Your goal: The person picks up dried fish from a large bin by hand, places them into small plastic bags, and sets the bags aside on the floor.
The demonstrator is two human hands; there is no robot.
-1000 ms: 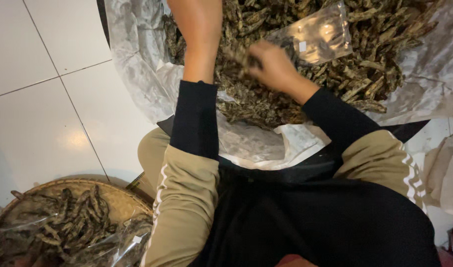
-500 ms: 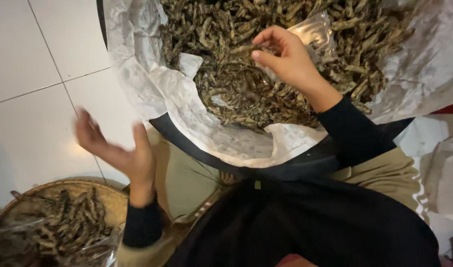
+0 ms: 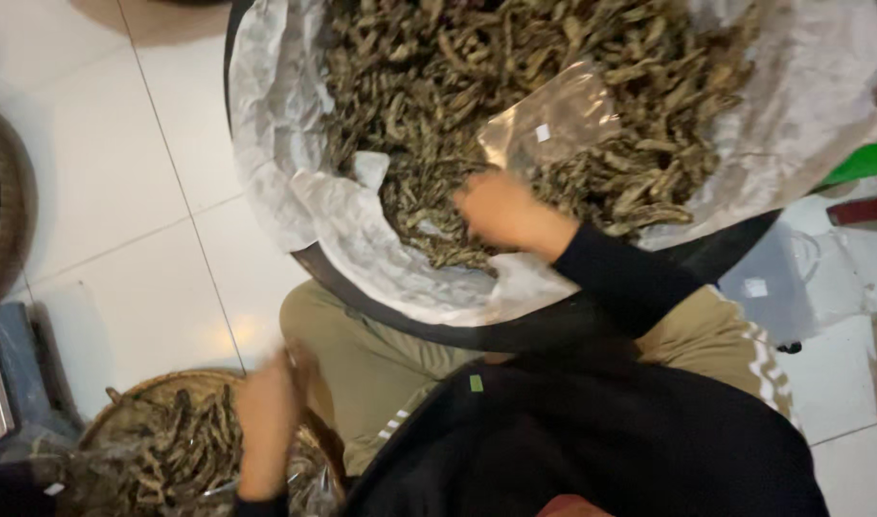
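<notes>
Within the lined tub (image 3: 295,172): dried pods (image 3: 515,86), clear bag (image 3: 548,120) lying on them. Right hand (image 3: 501,206) curled into pods beside bag, grip unclear. Below tub: left hand (image 3: 266,412) blurred over basket (image 3: 160,440), grip unclear.

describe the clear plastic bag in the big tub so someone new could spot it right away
Start at the big round tub lined with crumpled white paper, filling the top of the view and heaped with dried brown pods. On that heap, just above the right hand, lies the clear plastic bag. It is the only flat, glossy, see-through thing among the dull pods, with a small white label on it.
</notes>
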